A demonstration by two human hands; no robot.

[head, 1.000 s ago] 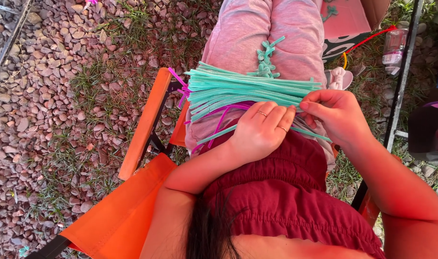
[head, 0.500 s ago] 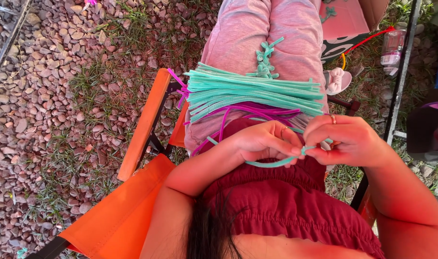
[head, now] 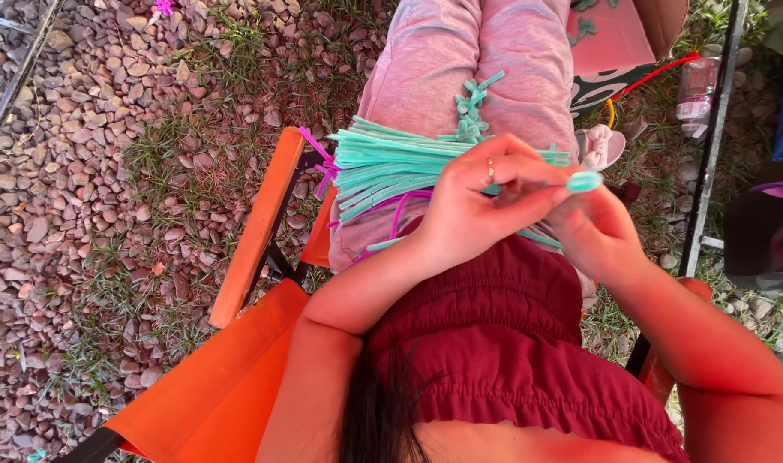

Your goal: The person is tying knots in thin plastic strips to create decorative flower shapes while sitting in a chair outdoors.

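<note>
The fingertips point(head: 552, 187) of the left hand point(head: 481, 210) pinch narrowly around a teal pipe cleaner point(head: 583, 182), whose bent end sticks out to the right of them, a little right of the frame's centre. A ring sits on one finger of that hand. The right hand point(head: 595, 233) lies just below and right of it, its fingers curled up toward the same strand; the left hand covers their tips, so I cannot tell how firmly they grip.

Behind both hands, a bundle of teal pipe cleaners point(head: 383, 163) lies crosswise over the lap, on pink trousers point(head: 460, 51) that run to the top of the frame. A few purple pipe cleaners point(head: 391, 210) curve out from under the bundle, and pink ends poke out at its left edge. A small twisted teal piece point(head: 471, 107) rests on the trousers just above the bundle.

A dark red top point(head: 511, 343) fills the lower centre. The orange folding chair point(head: 246, 257) shows its armrest and fabric at left and lower left.

At upper right, a pink box point(head: 610, 39) holds more small teal shapes; its dark side panel carries print too small to tell. Right of it lies a clear plastic bottle point(head: 696, 86) with a pale label, beside a dark metal pole point(head: 708, 146) running down the frame. Reddish gravel point(head: 83, 197) with patches of grass covers the left half.
</note>
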